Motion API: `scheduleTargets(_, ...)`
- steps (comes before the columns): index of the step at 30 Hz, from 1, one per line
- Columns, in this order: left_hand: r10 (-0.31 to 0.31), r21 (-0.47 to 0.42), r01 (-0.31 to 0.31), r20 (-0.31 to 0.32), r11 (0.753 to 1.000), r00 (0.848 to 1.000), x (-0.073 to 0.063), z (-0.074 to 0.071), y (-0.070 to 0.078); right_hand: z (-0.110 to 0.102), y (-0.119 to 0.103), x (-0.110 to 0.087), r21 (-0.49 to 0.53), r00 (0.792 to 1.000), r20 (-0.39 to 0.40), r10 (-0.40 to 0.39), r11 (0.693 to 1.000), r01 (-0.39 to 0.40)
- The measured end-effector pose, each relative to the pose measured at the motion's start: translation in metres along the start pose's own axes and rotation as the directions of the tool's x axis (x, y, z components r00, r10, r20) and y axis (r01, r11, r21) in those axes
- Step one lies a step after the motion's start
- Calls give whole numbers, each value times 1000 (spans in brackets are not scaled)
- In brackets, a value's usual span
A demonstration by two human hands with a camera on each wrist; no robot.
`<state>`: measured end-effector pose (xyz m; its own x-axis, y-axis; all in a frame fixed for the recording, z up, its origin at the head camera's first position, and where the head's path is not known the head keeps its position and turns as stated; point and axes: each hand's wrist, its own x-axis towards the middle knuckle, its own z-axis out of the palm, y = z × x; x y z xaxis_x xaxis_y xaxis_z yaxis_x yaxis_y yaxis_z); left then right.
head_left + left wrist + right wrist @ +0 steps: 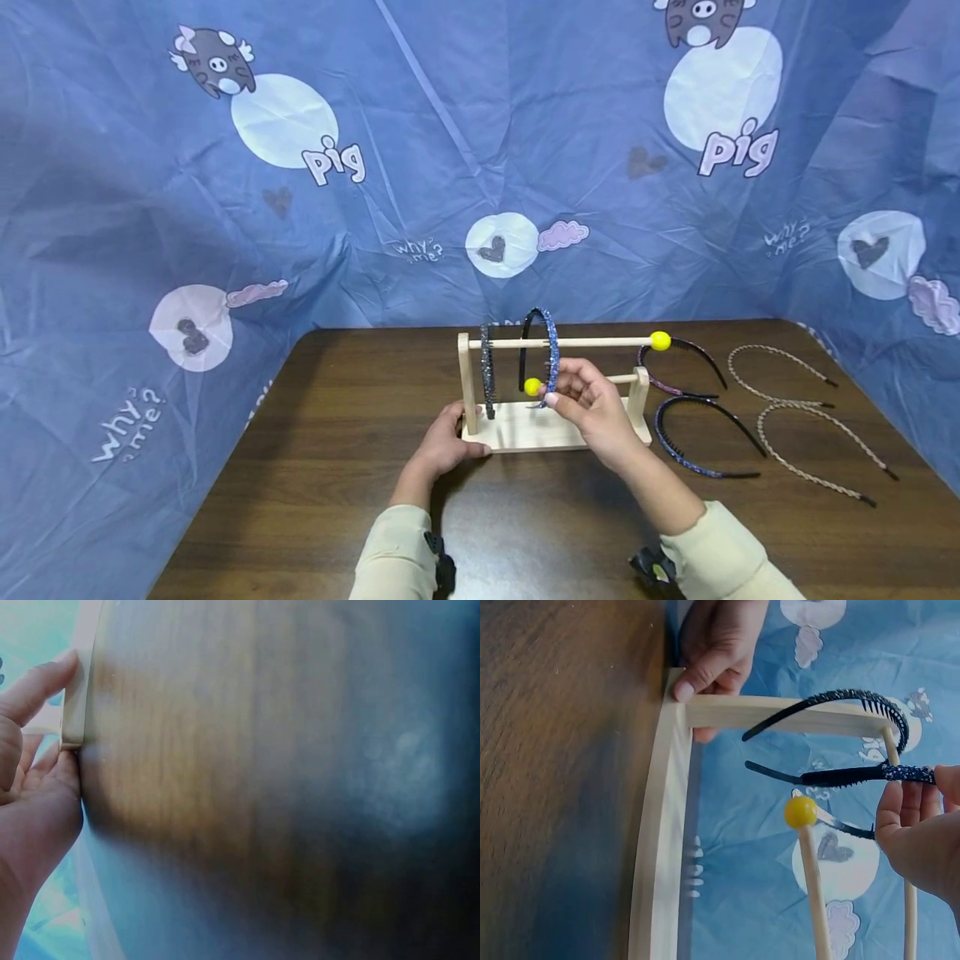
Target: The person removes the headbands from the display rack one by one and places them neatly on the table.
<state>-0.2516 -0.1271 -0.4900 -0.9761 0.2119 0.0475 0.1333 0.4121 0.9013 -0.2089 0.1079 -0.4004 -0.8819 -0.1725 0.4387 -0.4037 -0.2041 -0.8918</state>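
A pale wooden headband stand [525,433] with two rods and yellow ball ends stands on the table. My left hand [442,446] grips the left end of its base, with the thumb in front. In the left wrist view, thumb and fingers hold the base's end. My right hand [596,408] pinches a blue glittery headband [553,350] at its lower part, between thumb and fingers. That headband loops over the upper rod [592,342]. To its left, a dark sparkly headband [487,371] hangs on the same rod, near the left post.
Right of the stand lie a blue glittery headband [671,450], a dark reddish one [660,383] and two beige braided ones [806,475], all on the brown wooden table [337,400]. A blue printed cloth [420,167] hangs behind and at the sides.
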Motion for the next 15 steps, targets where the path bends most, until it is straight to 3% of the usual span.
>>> scheduleTargets(11,4,-17,-4,0,1000,1000,1,1,0,-17,-8,-1,192,995,-52,-83,977,92)
scheduleTargets(15,4,-14,-4,-2,1000,1000,0,1,0,-24,-10,-4,214,993,-73,-89,971,103)
